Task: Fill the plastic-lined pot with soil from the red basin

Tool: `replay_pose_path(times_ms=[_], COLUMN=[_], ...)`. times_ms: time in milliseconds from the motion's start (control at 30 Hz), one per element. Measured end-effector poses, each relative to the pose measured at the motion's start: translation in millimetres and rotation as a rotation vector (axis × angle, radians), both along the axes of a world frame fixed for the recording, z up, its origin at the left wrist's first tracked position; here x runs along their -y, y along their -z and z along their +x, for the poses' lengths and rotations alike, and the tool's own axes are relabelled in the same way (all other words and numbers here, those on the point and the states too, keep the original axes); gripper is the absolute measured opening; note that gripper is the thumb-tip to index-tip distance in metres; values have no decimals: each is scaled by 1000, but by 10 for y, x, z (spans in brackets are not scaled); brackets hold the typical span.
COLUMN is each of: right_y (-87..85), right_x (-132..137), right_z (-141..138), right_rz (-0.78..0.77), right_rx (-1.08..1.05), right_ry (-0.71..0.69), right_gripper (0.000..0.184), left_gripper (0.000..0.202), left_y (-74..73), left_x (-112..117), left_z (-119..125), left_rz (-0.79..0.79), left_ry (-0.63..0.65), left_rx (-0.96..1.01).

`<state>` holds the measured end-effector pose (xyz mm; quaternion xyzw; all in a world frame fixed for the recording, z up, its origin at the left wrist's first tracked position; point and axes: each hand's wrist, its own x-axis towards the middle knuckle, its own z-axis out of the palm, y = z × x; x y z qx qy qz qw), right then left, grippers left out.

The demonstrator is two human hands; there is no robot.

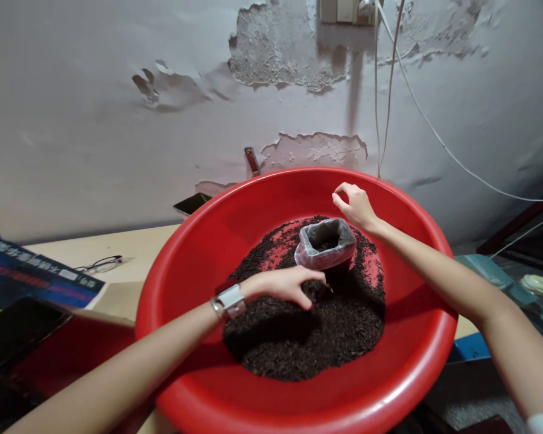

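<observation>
Dark, crumbly loose material (339,337), like tea leaves or soil, lies spread over the bottom of a large red basin (253,398). In it stands a small pot or box lined with a clear plastic bag (314,258), its mouth open and some dark material inside. My left hand (294,284) reaches in just in front of this lined container, fingers and thumb curved round a clump of the dark material. Above the far right of the container, my right hand (357,206) hovers with its fingers curled and thumb and forefinger drawn together. Nothing shows in it.
Behind the basin is a wall (95,120) with peeling plaster, a socket (346,11) and hanging white cables (428,117). A light tabletop (131,241) at the left bears glasses (102,262) and a dark blue printed box (31,274). A teal container (484,271) stands at the right.
</observation>
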<state>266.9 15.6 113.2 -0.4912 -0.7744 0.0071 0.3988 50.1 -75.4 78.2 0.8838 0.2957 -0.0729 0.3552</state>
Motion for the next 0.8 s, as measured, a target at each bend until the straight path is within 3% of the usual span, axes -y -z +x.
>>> replay_pose_path(times_ms=[100, 200, 300, 367, 467, 567, 667, 733, 767, 800], right_y=[1, 31, 61, 53, -22, -103, 10, 266, 440, 630], right_x=[-15, -3, 5, 7, 66, 293, 667, 894, 971, 1016], right_z=[4, -16, -24, -16, -33, -164, -388, -509, -540, -547], right_rz=[-16, -29, -36, -17, 68, 66, -166, -475, -666, -854], right_rx=[-16, 5, 43, 36, -68, -182, -32, 210, 332, 426], right_ry=[16, 3, -19, -26, -59, -238, -655, -905, -923, -826], right_gripper=[14, 14, 14, 12, 11, 18, 27, 30, 32, 35], left_gripper=[43, 38, 37, 43, 40, 23, 13, 12, 12, 12], left_y=[-346, -503, -479, -414, -314, -261, -259, -270, -276, -281], left_x=[-73, -244, -476, -582, -593, -503, -451, -461, -474, -489], left_z=[59, 183, 322, 375, 355, 229, 55, -59, -109, -154], left_rz=[161, 320, 444, 485, 472, 487, 600, 680, 711, 736], left_ry=[-189, -335, -465, -471, -406, -465, -615, -650, -637, -614], left_rx=[198, 365, 425, 370, 304, 348, 364, 299, 255, 213])
